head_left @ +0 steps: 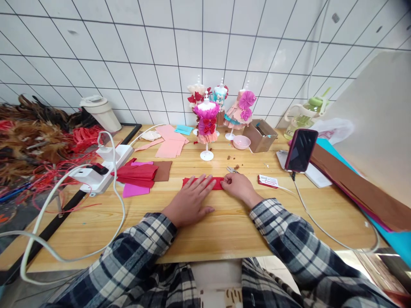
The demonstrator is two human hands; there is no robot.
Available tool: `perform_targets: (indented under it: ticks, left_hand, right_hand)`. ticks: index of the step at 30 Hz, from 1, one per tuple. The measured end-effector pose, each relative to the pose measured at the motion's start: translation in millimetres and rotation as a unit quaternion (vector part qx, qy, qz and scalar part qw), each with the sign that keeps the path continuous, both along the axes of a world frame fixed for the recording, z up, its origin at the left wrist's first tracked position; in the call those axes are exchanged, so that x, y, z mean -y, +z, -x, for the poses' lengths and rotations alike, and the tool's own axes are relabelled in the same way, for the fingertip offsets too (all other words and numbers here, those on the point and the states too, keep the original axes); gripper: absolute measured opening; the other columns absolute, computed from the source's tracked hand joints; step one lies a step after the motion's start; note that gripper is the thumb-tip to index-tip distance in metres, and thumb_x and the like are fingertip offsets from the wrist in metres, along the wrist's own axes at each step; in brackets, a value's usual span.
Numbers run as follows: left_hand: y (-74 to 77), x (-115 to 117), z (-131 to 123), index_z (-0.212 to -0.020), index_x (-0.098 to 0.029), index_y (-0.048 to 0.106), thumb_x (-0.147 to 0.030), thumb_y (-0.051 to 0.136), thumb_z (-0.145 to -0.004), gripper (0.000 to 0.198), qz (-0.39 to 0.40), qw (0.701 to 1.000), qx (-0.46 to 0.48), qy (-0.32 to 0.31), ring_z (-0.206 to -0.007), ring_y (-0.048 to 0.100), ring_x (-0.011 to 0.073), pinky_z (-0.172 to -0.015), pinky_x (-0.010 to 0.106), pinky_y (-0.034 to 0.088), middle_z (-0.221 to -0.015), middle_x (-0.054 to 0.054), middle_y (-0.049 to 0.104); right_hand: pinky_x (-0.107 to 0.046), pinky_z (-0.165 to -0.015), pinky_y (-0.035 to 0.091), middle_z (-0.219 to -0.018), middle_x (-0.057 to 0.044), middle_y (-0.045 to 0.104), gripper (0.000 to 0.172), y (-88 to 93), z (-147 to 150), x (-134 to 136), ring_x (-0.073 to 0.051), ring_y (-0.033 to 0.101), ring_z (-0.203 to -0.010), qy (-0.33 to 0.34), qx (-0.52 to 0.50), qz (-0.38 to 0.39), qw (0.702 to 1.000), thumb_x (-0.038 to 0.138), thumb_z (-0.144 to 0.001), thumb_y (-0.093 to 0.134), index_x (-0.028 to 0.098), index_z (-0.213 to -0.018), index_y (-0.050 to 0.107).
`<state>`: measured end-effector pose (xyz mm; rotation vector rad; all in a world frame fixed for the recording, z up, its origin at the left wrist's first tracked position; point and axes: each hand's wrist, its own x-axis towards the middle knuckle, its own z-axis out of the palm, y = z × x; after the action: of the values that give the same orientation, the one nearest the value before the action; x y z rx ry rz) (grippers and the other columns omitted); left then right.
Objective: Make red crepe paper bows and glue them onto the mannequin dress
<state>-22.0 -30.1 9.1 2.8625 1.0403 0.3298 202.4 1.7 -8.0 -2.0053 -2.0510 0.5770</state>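
Note:
A narrow red crepe paper strip lies across the wooden table in front of me. My left hand rests flat over its left part, fingers spread and pressing it down. At the strip's right end my right hand is curled, thumb and fingertips closed on the paper edge. Just beyond my right fingers lies a small metal tool, partly hidden by the hand. Left of my hands is a stack of red crepe paper with brown and magenta pieces.
Several small mannequins in paper dresses stand at the back, beside a pink bowl and a cardboard box. A power strip with looping cables sits left. On the right are a propped phone, a white-and-red packet and long brown paper.

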Motion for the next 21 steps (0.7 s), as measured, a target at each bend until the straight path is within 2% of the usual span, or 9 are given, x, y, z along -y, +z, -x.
perform_targets:
  ticks: [2, 5, 11, 13, 15, 18, 21]
  left_hand:
    - [-9.5, 3.5, -3.8, -0.147, -0.016, 0.018, -0.061, 0.035, -0.087, 0.077, 0.018, 0.999, -0.026, -0.006, -0.14, 0.018, 0.0288, -0.113, 0.047, 0.01, -0.153, 0.013, 0.022]
    - [-19.4, 4.2, -2.2, -0.147, -0.015, 0.017, -0.065, 0.031, -0.086, 0.081, 0.032, 0.998, -0.046, 0.015, -0.141, 0.017, 0.0298, -0.112, 0.05, 0.01, -0.153, 0.016, 0.019]
    - [-18.3, 5.2, -0.4, -0.147, -0.018, 0.017, -0.071, 0.03, -0.082, 0.085, 0.051, 0.996, -0.067, 0.033, -0.14, 0.017, 0.0322, -0.11, 0.058, 0.008, -0.153, 0.018, 0.016]
    - [-16.9, 6.2, -1.4, -0.147, -0.019, 0.017, -0.071, 0.029, -0.082, 0.085, 0.054, 0.995, -0.07, 0.035, -0.141, 0.017, 0.032, -0.109, 0.058, 0.007, -0.153, 0.018, 0.016]
    - [-16.4, 6.8, -1.8, -0.147, -0.023, 0.017, -0.071, 0.03, -0.082, 0.082, 0.051, 0.996, -0.069, 0.037, -0.14, 0.017, 0.0327, -0.108, 0.06, 0.007, -0.154, 0.018, 0.015]
    - [-16.8, 6.8, -1.5, -0.147, -0.027, 0.019, -0.07, 0.033, -0.082, 0.079, 0.044, 0.996, -0.067, 0.038, -0.14, 0.019, 0.0347, -0.106, 0.063, 0.008, -0.154, 0.018, 0.015]
    - [-17.5, 6.1, -1.2, -0.146, -0.027, 0.021, -0.071, 0.034, -0.08, 0.08, 0.045, 0.995, -0.074, 0.04, -0.139, 0.019, 0.0358, -0.106, 0.064, 0.006, -0.154, 0.017, 0.014]
  right_hand:
    - [-0.024, -0.056, 0.032, -0.072, -0.001, 0.067, 0.023, -1.2, -0.1, -0.1, -0.013, 0.055, -0.063, -0.002, -0.002, -0.004, 1.0, 0.041, -0.08, 0.055, 0.023, -0.071, 0.066]
    - [-0.024, -0.056, 0.032, -0.073, -0.001, 0.067, 0.024, -2.5, -0.2, -1.4, -0.013, 0.054, -0.063, -0.003, -0.004, -0.004, 1.0, 0.042, -0.079, 0.055, 0.022, -0.071, 0.065]
    - [-0.026, -0.06, 0.037, -0.075, -0.001, 0.066, 0.021, -0.3, 0.3, 2.7, -0.016, 0.056, -0.066, -0.002, 0.003, -0.011, 1.0, 0.04, -0.081, 0.054, 0.023, -0.076, 0.064]
    - [-0.028, -0.067, 0.042, -0.084, -0.004, 0.066, 0.019, 2.8, 1.5, 12.4, -0.018, 0.058, -0.075, 0.003, 0.011, -0.074, 0.997, 0.035, -0.083, 0.051, 0.021, -0.088, 0.064]
    - [-0.032, -0.083, 0.042, -0.103, -0.01, 0.064, 0.027, 5.6, 3.8, 25.6, -0.022, 0.057, -0.094, 0.042, 0.025, -0.172, 0.984, 0.031, -0.087, 0.046, 0.018, -0.107, 0.06]
    - [-0.043, -0.104, 0.028, -0.138, -0.013, 0.043, 0.047, 5.3, 8.1, 43.6, -0.029, 0.036, -0.127, 0.139, 0.059, -0.248, 0.957, 0.043, -0.09, 0.044, 0.02, -0.131, 0.048]
    - [-0.052, -0.109, 0.014, -0.153, -0.007, 0.02, 0.054, -2.2, 11.0, 50.9, -0.032, 0.016, -0.139, 0.182, 0.102, -0.231, 0.95, 0.053, -0.091, 0.037, 0.027, -0.138, 0.042]
